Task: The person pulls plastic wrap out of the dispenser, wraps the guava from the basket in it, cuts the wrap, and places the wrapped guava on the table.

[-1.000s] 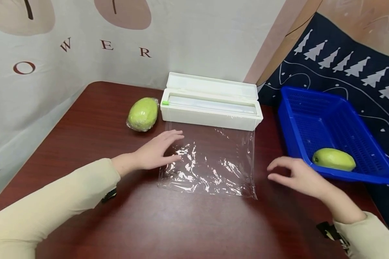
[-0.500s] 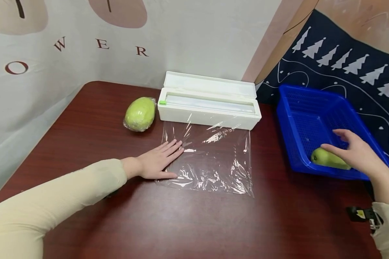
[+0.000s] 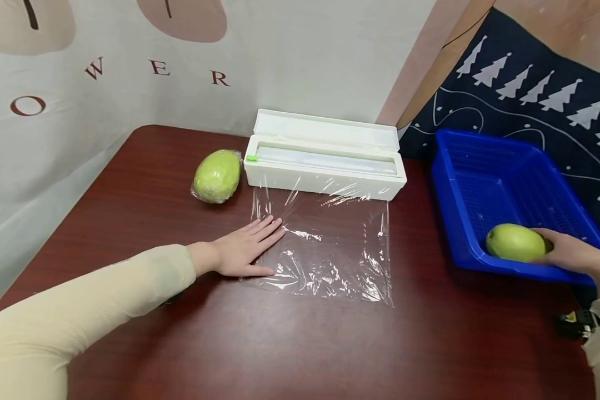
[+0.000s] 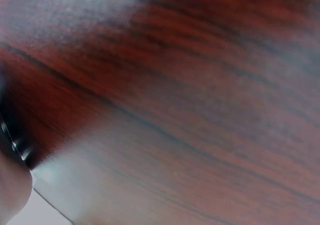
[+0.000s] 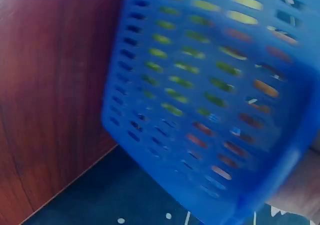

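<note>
My left hand [image 3: 245,247] lies flat with straight, spread fingers on the left edge of a sheet of clear cling film [image 3: 330,250]. The film runs out over the table from a white cling film dispenser [image 3: 325,180], whose lid stands raised. At the right, my right hand [image 3: 575,253] grips the right end of a green oval fruit [image 3: 514,242] inside a blue plastic basket [image 3: 447,194]. Some of its fingers are hidden behind the fruit. Through the basket's slotted wall [image 5: 145,95], the right wrist view shows green patches of fruit.
Another green fruit [image 3: 217,176], wrapped in film, sits left of the dispenser. A green slider [image 3: 251,158] is at the dispenser's left end. The dark red wooden table [image 3: 300,350] meets a pale printed cloth [image 3: 300,66] behind and a navy tree-patterned cloth [image 3: 520,105] at right.
My right hand has moved right from beside the film into the basket and taken hold of the fruit. My left hand has come down flat on the film, which looks smoother.
</note>
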Available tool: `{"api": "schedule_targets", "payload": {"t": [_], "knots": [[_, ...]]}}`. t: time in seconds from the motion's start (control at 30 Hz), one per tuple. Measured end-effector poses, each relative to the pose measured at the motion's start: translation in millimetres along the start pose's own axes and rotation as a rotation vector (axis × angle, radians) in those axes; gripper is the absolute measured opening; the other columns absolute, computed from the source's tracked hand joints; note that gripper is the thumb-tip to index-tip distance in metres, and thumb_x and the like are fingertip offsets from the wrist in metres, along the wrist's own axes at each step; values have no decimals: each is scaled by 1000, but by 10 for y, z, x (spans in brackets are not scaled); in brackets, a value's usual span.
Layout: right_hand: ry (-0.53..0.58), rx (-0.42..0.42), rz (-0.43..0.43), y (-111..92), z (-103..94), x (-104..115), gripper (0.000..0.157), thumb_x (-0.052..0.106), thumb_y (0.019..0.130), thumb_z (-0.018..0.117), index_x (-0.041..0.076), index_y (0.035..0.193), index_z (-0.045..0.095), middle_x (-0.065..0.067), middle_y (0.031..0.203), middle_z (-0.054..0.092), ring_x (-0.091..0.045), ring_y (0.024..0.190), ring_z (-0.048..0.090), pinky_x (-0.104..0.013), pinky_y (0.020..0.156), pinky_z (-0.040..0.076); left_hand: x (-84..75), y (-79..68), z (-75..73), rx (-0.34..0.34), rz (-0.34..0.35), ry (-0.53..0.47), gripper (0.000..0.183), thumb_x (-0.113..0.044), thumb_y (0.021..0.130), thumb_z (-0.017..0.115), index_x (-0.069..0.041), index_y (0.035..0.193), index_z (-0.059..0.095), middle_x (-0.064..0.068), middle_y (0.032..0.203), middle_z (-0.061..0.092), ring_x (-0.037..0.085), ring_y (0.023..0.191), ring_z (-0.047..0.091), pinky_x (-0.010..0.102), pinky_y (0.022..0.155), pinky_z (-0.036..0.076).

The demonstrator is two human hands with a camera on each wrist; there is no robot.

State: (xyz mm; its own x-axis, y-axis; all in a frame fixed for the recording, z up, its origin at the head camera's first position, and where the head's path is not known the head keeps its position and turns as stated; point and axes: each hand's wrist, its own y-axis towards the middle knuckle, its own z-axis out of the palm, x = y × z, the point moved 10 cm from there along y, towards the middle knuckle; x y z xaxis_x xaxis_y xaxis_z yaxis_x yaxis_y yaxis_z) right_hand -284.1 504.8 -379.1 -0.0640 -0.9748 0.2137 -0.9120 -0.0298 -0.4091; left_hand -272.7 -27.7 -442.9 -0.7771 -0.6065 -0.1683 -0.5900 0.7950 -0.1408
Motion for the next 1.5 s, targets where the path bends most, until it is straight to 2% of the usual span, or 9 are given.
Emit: {"api": "schedule_targets", "payload": {"t": [0.2, 0.43, 0.6, 0.93, 0.97, 1.07, 1.2, 1.37, 1.5], "knots": [[52, -59, 54, 80, -23, 63, 94, 49, 87, 58, -26, 130, 21, -46, 118, 36, -51, 98, 46, -54, 74, 43, -32, -9, -45, 4, 3, -7, 84, -55, 91, 47, -2, 149, 17, 21, 156, 9, 36, 145, 5, 48, 117, 13], [155, -49, 8, 121, 7, 217, 90, 44, 90, 55, -21, 136, 13, -42, 125, 32, -50, 105, 41, -52, 78, 41, -50, 23, -48, 5, 19, -8, 83, -53, 91, 48, -2, 148, 18, 21, 156, 10, 37, 144, 6, 48, 117, 13], [195, -51, 8, 115, 31, 257, 89, 44, 90, 55, -15, 140, 12, -39, 128, 32, -47, 106, 41, -40, 74, 42, -51, 52, -33, 18, 22, -6, 83, -53, 91, 48, -2, 149, 17, 21, 156, 9, 36, 144, 5, 48, 117, 13], [257, -168, 59, 48, -26, 162, 86, 42, 88, 58, -13, 140, 17, -38, 126, 34, -40, 99, 42, -26, 66, 38, -68, 104, -35, 46, 28, 5, 85, -55, 91, 47, -2, 149, 16, 20, 156, 8, 36, 145, 4, 48, 117, 11], [274, -194, 69, 35, -46, 142, 86, 42, 89, 58, -14, 140, 17, -38, 126, 34, -38, 98, 42, -23, 64, 38, -66, 108, -33, 45, 29, 6, 85, -55, 91, 47, -2, 149, 16, 20, 156, 8, 36, 145, 4, 48, 117, 11], [353, -258, 84, -4, -117, 98, 85, 38, 89, 58, -14, 141, 14, -37, 126, 31, -16, 86, 47, -17, 59, 38, -62, 113, -33, 41, 33, 10, 84, -55, 91, 46, -3, 149, 15, 20, 156, 8, 35, 145, 4, 47, 118, 11], [425, -298, 69, -9, -262, 164, 85, 34, 90, 58, -13, 143, 11, -33, 126, 31, 11, 73, 37, -13, 57, 40, -51, 78, -46, 26, 27, 3, 84, -55, 91, 47, -3, 149, 16, 20, 156, 8, 36, 145, 5, 48, 117, 12], [459, -360, 35, 11, -544, 409, 84, 34, 89, 59, -7, 145, 13, -20, 120, 34, 9, 78, 37, -7, 59, 39, -19, 12, -57, 2, 6, -14, 84, -54, 90, 49, -2, 148, 18, 20, 156, 10, 36, 144, 6, 48, 117, 12], [490, -418, 12, -52, -722, 615, 80, 33, 89, 61, 1, 147, 17, 4, 112, 37, 4, 83, 38, -4, 61, 38, -28, 5, -73, -21, 17, -14, 83, -52, 90, 50, -1, 148, 19, 21, 155, 12, 37, 144, 8, 49, 117, 13]]}}
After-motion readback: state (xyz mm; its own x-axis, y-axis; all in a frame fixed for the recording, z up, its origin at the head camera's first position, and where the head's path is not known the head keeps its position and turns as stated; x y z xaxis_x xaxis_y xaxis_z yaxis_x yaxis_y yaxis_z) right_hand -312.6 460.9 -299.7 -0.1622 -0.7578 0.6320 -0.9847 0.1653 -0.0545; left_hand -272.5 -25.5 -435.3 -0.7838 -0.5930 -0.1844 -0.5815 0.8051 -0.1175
